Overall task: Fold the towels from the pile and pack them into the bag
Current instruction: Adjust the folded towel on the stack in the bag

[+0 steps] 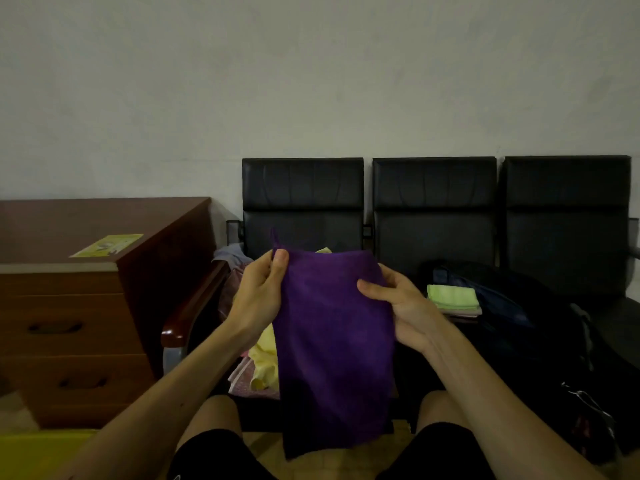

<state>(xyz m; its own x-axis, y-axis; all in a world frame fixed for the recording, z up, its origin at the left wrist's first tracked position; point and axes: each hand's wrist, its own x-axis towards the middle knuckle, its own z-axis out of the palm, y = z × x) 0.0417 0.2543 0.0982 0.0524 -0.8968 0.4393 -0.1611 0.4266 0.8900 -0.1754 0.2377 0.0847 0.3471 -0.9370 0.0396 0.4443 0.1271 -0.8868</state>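
While it hangs, left hand point(258, 292) and right hand point(403, 306) pinch the purple towel point(334, 351) — fingers point(280, 261) seemingly curled.

purple towel point(334, 341): matt fuzzy cloth | chairs point(434, 202): smooth black leather-like | drawer unit point(69, 323): glossy wood

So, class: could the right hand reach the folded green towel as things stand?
Probably yes: the green towel lies just to the right of the right hand with nothing between them, but that hand grips the purple towel and must let go first.
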